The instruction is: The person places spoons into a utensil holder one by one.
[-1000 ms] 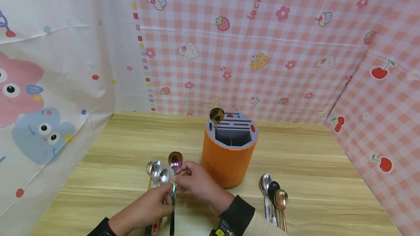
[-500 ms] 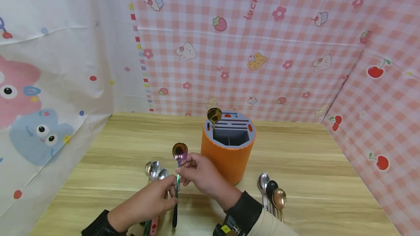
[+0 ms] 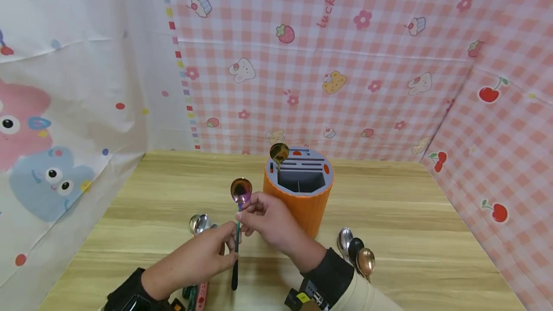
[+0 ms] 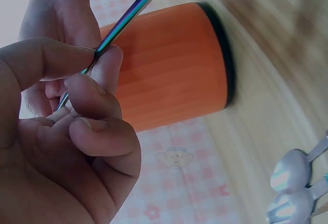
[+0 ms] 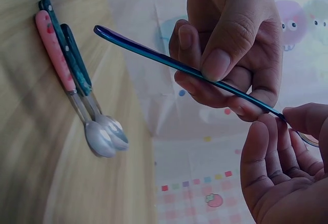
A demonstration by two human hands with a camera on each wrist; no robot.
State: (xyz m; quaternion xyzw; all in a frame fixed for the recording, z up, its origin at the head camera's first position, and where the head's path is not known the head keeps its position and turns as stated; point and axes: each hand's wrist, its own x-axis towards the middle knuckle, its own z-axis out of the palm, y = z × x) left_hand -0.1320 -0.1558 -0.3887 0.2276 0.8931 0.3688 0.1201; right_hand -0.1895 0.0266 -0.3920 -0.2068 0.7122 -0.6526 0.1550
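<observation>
An iridescent spoon [image 3: 241, 190] with a rainbow sheen is held up over the table in front of me, bowl end away from me. My right hand [image 3: 270, 220] pinches its neck just below the bowl. Lower down, my left hand [image 3: 216, 248] pinches the handle between thumb and fingers. The right wrist view shows both grips on the spoon's handle [image 5: 154, 55], whose rounded end sticks out free. Just beyond the right hand stands an orange utensil holder [image 3: 298, 208] with a grey slotted top. A gold-coloured spoon [image 3: 279, 152] stands in its left side, bowl up.
Left of the hands lie several spoons [image 3: 200, 223], partly hidden by the left hand; one has a pink handle [image 5: 55, 49], others dark green. To the right lies another group with a silver, a black [image 3: 356, 248] and a copper-coloured spoon [image 3: 366, 261]. Patterned cloth walls [image 3: 268, 66] surround the table.
Both hands have carried the iridescent spoon up and forward, slightly right, closer to the holder. Their grips look the same. The scene has shifted slightly left in the head view.
</observation>
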